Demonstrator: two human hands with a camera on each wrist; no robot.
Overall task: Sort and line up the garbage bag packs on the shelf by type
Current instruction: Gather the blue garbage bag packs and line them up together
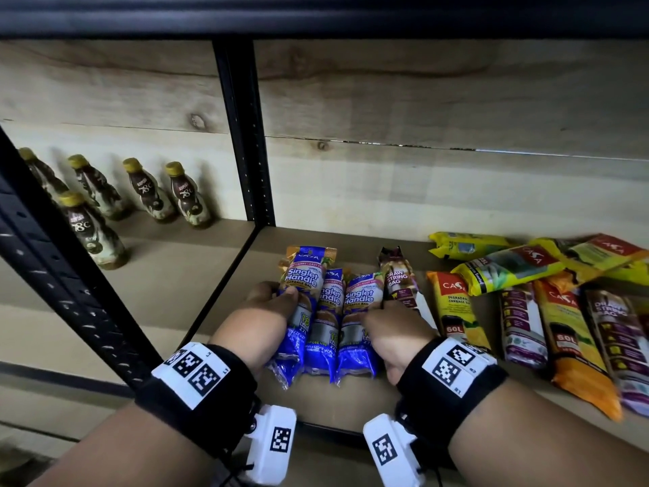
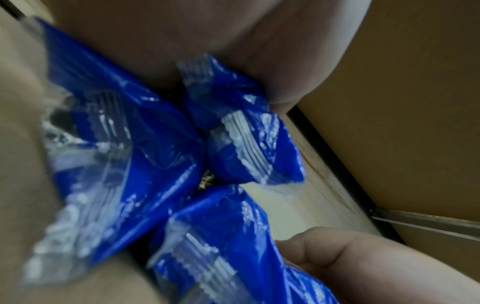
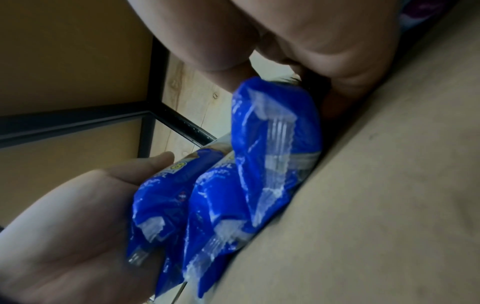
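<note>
Three blue Singlet Handle packs lie side by side, lengthwise, on the shelf board [image 1: 351,398]: a left pack [image 1: 302,279], a middle pack [image 1: 328,304] and a right pack [image 1: 358,300]. My left hand [image 1: 274,295] holds the left pack from its outer side, thumb laid over the top. My right hand [image 1: 386,321] curls round the right pack, its fingers between that pack and a dark Draw String pack [image 1: 398,279]. The wrist views show the crimped blue ends [image 2: 116,144] [image 3: 272,133] squeezed together, with the opposite hands [image 2: 324,257] [image 3: 91,205] at the edges.
To the right lie mixed packs: an orange-yellow 60L pack [image 1: 453,304], a loose heap of yellow packs [image 1: 505,265], purple Draw String packs [image 1: 519,321] and another orange pack [image 1: 569,332]. A black upright post [image 1: 246,135] divides the shelf. Several brown bottles [image 1: 151,191] stand in the left bay.
</note>
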